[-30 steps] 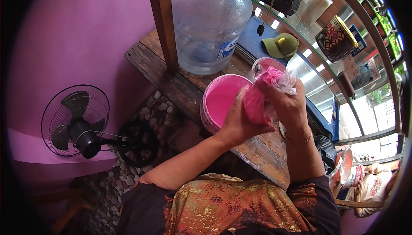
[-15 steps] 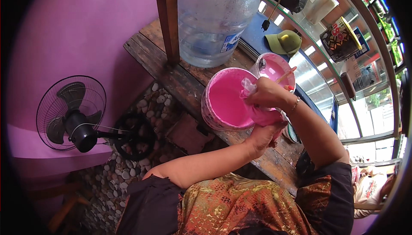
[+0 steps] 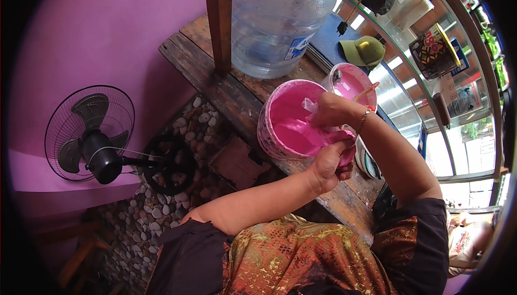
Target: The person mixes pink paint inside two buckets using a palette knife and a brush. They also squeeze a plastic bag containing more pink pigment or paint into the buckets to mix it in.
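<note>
Both my hands grip a crumpled plastic bag [image 3: 309, 105] coated with pink liquid, over a large pink-filled bucket [image 3: 269, 113]. My right hand [image 3: 336, 111] holds the upper part above the bucket's right side, partly covering it. My left hand [image 3: 329, 167] is closed on the bag's lower part at the bucket's front right edge. Pink liquid streams inside the bucket below the bag. Behind it is a smaller pink tub [image 3: 347, 74] with a stick in it. A white container [image 3: 370, 163], partly hidden by my right arm, sits beside my hands.
The wooden bench [image 3: 199, 74] carries a large water jug [image 3: 269, 36] beside a wooden post [image 3: 221, 26]. A green cap [image 3: 360, 51] lies on blue boards before a glass case [image 3: 420, 15]. A black fan [image 3: 97, 152] stands at left over a pebble floor [image 3: 156, 219].
The bag has been turned over from upright toward the bucket, and pink liquid now flows into it. My left hand has moved right and lower; my right elbow has swung outward.
</note>
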Demonstrator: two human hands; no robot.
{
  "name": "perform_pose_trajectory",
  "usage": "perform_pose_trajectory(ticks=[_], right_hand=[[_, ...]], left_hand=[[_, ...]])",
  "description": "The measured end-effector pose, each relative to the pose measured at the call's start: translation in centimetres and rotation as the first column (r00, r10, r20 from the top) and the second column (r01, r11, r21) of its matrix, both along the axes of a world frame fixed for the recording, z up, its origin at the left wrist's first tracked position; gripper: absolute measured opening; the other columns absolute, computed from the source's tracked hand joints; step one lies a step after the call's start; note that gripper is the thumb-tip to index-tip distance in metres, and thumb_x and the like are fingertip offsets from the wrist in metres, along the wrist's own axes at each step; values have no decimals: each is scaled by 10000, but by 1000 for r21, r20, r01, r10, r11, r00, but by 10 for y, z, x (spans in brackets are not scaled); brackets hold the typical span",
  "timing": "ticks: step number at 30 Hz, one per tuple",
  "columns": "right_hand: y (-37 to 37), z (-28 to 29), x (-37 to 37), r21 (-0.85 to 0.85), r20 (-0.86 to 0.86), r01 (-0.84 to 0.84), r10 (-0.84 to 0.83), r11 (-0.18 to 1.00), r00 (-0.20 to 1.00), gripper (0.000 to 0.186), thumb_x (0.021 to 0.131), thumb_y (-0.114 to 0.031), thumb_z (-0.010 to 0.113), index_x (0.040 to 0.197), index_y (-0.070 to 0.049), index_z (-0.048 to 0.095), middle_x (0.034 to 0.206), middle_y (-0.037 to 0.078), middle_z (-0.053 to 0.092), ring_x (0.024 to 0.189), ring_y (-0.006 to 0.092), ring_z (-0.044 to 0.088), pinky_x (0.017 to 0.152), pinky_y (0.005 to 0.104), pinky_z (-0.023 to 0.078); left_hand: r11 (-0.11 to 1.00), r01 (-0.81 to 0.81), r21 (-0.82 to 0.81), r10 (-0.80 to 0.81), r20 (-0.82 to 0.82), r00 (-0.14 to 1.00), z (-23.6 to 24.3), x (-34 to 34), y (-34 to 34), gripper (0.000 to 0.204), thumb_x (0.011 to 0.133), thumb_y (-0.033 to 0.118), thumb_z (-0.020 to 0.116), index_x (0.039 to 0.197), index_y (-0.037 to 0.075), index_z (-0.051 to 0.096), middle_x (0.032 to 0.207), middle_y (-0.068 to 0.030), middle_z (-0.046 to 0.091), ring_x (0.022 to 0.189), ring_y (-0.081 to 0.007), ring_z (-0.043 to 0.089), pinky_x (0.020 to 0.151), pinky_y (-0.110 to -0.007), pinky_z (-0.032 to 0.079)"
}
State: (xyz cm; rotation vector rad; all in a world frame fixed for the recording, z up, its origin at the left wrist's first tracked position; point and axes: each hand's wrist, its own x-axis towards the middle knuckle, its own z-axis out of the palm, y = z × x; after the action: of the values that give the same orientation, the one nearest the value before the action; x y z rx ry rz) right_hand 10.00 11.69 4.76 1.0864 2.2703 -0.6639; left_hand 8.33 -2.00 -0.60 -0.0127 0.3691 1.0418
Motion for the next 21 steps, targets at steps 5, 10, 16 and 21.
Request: perform_pose_trajectory(ticks=[5,10,16,21], right_hand=[[8,6,5,63,-28,-15,16,998,999,384,750,-326,731,766,55,684,622,116,634,564,177,619,519,316,481],[15,27,7,-104,-72,222,-230,969,970,435,771,-370,727,793,61,678,637,91,633,553,158,617,470,304,481],[18,23,27,-146,-198,-55,25,988,980,356,798,-304,680,861,46,667,657,77,630,546,146,622,408,279,510],[-1,15,29,-199,-128,365,-394,909,910,305,819,-250,639,937,30,654,693,67,640,541,129,616,376,257,493]], left_hand=[[1000,-7,8,6,56,998,14,-10,1,243,916,411,565,863,175,534,589,22,451,456,-114,386,407,-254,277],[991,-76,-113,70,-59,996,24,-18,9,282,927,423,538,928,141,543,603,11,473,492,-118,427,450,-271,357],[987,-7,-162,-27,-211,977,12,-79,30,130,902,205,595,880,92,534,626,28,451,489,-85,419,442,-231,397],[942,290,-169,-326,-257,910,20,-117,35,106,894,111,596,866,121,494,611,63,387,467,-23,352,365,-144,273]])
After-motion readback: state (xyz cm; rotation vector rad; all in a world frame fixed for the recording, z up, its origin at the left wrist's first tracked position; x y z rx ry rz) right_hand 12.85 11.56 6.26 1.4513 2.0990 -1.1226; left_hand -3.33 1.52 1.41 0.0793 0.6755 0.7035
